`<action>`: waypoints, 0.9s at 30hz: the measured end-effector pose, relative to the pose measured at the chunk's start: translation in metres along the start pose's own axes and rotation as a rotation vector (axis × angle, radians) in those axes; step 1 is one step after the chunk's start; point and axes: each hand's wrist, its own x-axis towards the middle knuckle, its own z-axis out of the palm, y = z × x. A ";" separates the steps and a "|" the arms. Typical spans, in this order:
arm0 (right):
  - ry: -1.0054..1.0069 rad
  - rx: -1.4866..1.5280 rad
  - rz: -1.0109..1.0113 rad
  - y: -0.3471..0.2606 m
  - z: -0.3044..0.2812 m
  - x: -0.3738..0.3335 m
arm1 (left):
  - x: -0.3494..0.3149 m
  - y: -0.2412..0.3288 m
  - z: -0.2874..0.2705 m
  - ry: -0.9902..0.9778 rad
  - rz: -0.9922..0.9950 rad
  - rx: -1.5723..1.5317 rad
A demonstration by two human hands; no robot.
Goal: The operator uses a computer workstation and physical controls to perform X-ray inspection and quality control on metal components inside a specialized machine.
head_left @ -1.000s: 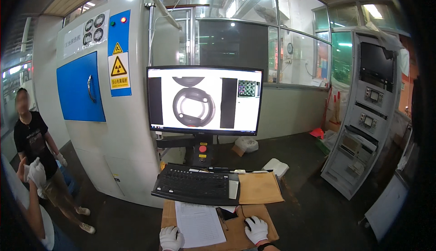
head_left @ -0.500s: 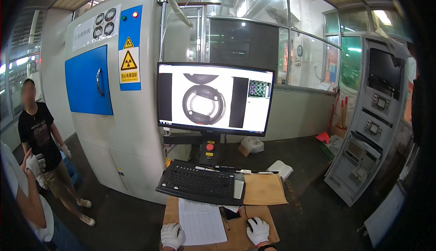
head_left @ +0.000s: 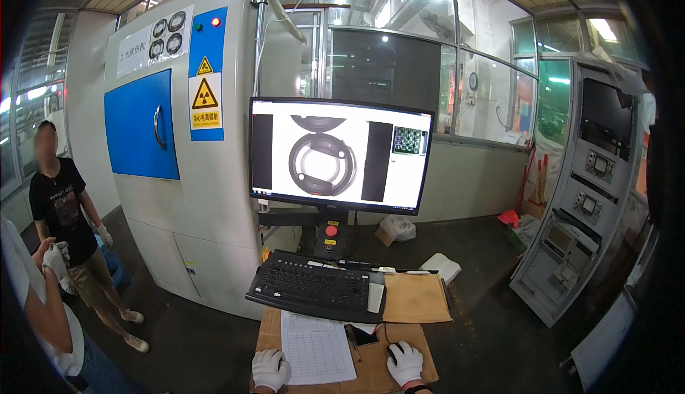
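My right hand, in a white glove, is closed over a dark computer mouse on the cardboard-covered desk. To the left, my left hand, also gloved in white, rests palm down with its fingers laid on the desk, by the edge of a printed table sheet. A dark phone-like object and a pen lie between the sheet and the mouse. Beyond them sits a black keyboard. Above it, a monitor displays a grey image of a ring-shaped part.
A tall grey cabinet with a blue door and radiation warning signs stands left. Two people are at the far left, one in a black shirt. Brown cardboard lies beside the keyboard. An equipment rack stands right.
The view has shifted very slightly. At the left, the nearer person's gloved hands have moved a little. My hands and the picture on the monitor look the same.
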 end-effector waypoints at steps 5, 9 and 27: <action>0.002 0.001 0.001 -0.002 -0.002 0.001 | -0.002 -0.002 0.002 -0.027 -0.021 -0.007; 0.040 0.005 -0.013 -0.002 -0.002 -0.001 | -0.001 -0.001 0.001 -0.036 -0.022 -0.009; 0.122 -0.017 -0.071 -0.001 0.003 -0.006 | -0.003 -0.002 0.001 -0.026 -0.014 0.001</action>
